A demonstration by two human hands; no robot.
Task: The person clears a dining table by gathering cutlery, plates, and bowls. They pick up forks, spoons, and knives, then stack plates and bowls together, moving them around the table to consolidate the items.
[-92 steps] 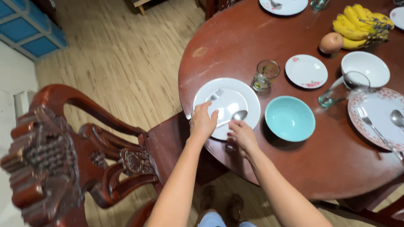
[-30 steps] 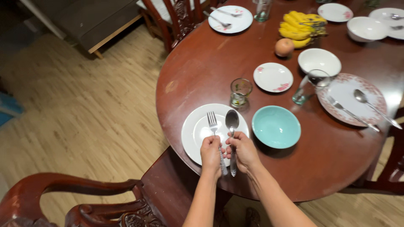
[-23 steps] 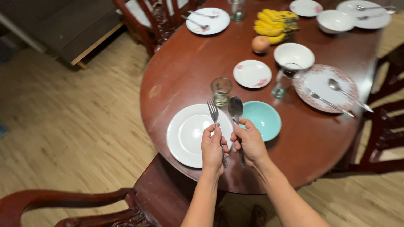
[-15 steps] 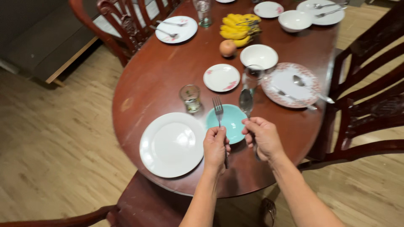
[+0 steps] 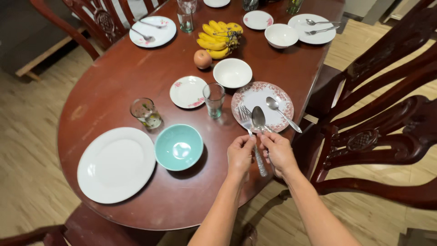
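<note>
My left hand (image 5: 241, 156) grips the handle of a metal fork (image 5: 246, 119), tines pointing away from me. My right hand (image 5: 278, 153) holds a metal spoon (image 5: 258, 118) beside it. Both utensil heads hover over the near edge of a red-patterned plate (image 5: 255, 96), which carries another spoon (image 5: 277, 109) and a fork partly hidden behind mine. To the left sit a teal bowl (image 5: 179, 146) and a large white plate (image 5: 116, 163) on the dark red oval table (image 5: 104, 82).
A clear glass (image 5: 214, 99), a patterned glass (image 5: 145, 113), a small flowered saucer (image 5: 189, 91), a white bowl (image 5: 232, 73), an apple (image 5: 202, 58) and bananas (image 5: 218, 34) stand mid-table. More place settings lie at the far end. Carved wooden chairs (image 5: 373, 132) stand to the right.
I lifted the fork and spoon off the large white plate and carried them rightward, past the teal bowl, to the red-patterned plate. The view has shifted right along the table.
</note>
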